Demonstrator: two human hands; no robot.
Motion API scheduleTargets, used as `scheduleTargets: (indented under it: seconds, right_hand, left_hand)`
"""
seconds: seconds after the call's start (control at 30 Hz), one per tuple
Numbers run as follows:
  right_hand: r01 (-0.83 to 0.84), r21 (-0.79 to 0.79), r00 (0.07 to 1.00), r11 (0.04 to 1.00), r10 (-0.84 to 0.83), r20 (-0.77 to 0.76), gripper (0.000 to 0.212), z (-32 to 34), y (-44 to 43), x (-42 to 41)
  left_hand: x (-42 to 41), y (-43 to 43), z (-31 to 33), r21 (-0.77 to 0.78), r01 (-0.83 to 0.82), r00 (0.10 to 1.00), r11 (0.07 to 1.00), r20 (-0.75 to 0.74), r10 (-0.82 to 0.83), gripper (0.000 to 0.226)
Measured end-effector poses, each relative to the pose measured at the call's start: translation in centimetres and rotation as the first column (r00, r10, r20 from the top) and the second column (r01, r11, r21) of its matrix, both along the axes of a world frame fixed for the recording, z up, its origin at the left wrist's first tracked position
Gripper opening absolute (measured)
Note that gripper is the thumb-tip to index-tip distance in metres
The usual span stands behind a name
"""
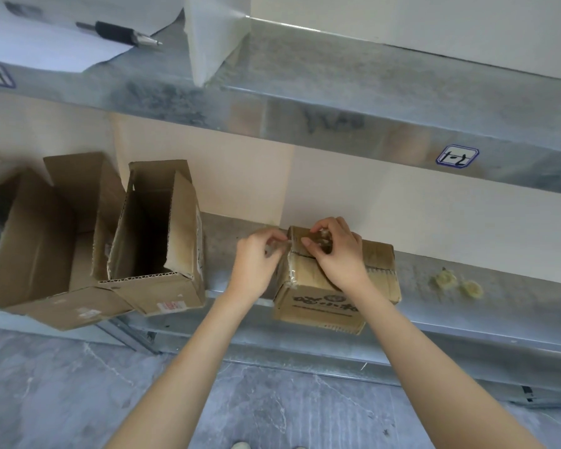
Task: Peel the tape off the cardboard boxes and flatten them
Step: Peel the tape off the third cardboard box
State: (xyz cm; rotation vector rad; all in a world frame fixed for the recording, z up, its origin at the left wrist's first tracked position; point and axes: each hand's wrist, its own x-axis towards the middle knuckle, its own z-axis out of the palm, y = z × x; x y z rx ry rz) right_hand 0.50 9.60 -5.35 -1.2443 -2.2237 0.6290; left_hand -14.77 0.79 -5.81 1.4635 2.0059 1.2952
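A small taped cardboard box [378, 273] with black print on its front sits on the lower metal shelf [515, 286]. My left hand [256, 257] pinches a strip of clear tape [280, 246] at the box's top left corner. My right hand [336, 251] rests on the box top, its fingers closed on a crumpled wad of peeled tape [323, 239]. Left of them two larger cardboard boxes stand open: one in the middle [162, 234] and one at the far left [46, 241].
Two small balls of crumpled tape [457, 283] lie on the shelf right of the box. The upper shelf [305, 79] holds paper with a black pen [120, 33] and a white object [214, 37]. Grey marbled floor [272, 400] lies below.
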Motion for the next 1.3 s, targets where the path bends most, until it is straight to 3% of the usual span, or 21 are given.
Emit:
scheduleTargets:
  seconds: [0.17,0.4,0.67,1.3]
  right_hand:
    - [-0.012,0.011,0.997,1.0,0.011,0.074,0.035,0.3,-0.2,-0.2]
    - [-0.011,0.012,0.992,1.0,0.01,0.125,0.031,0.1,0.1,-0.4]
    - [-0.028,-0.027,0.985,0.999,0.032,0.172,0.028,0.2,0.5,-0.6]
    - [-0.042,-0.077,0.98,0.996,0.056,0.192,0.027,0.1,0.9,-0.7]
  left_hand:
    - [-0.7,0.1,0.0,0.055,-0.043,0.998,0.998,-0.051,0.046,0.023]
    - [-0.3,-0.6,-0.5,0.123,-0.085,0.995,0.989,-0.038,0.09,0.021]
    - [0.2,-1.7,-0.7,0.229,-0.06,0.986,0.972,-0.135,0.093,0.019]
    - [1.4,-3.9,-1.5,0.292,0.016,0.987,0.956,-0.16,0.033,0.017]
